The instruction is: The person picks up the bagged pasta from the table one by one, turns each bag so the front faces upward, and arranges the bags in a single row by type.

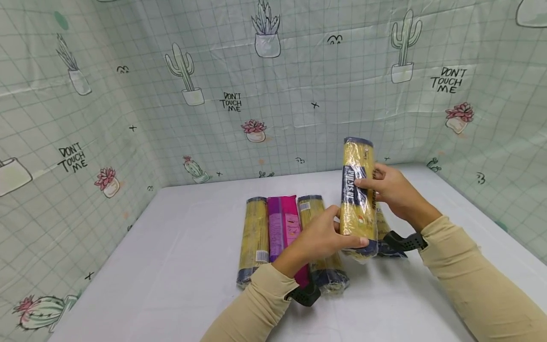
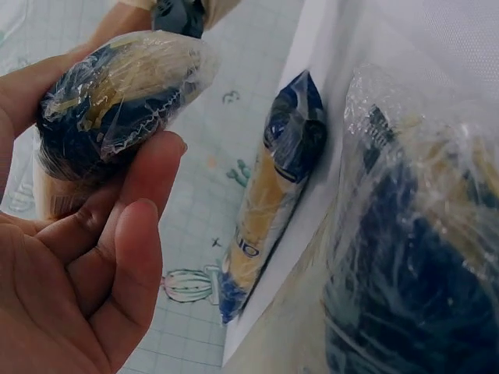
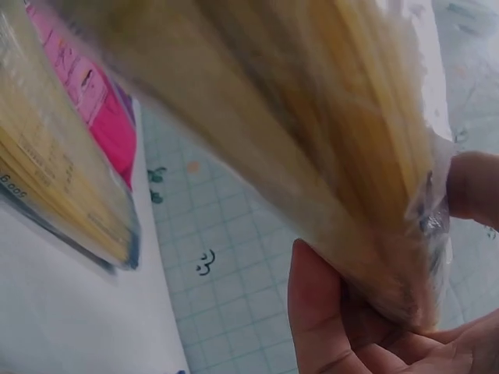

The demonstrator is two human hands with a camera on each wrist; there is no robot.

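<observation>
Both hands hold a clear-wrapped pack of spaghetti [image 1: 353,218], yellow with dark blue ends and a dark label, tilted upright above the white table. My left hand [image 1: 322,237] grips its lower end, with the thumb across the front. Higher up, my right hand [image 1: 395,192] pinches the right edge between thumb and fingers. The left wrist view shows the crinkled bottom end of the held pack [image 2: 117,101] between thumb and fingers. In the right wrist view, the strands inside the wrapper [image 3: 335,125] run down to the right hand's fingers [image 3: 316,304].
Left of the held pack lie a yellow pasta pack [image 1: 254,232], a pink and purple packet [image 1: 278,228] and another yellow pack [image 1: 331,270], side by side. A further pasta pack [image 1: 386,232] lies partly hidden behind the right hand. A cactus-print sheet [image 1: 295,95] hangs behind the table [image 1: 171,266].
</observation>
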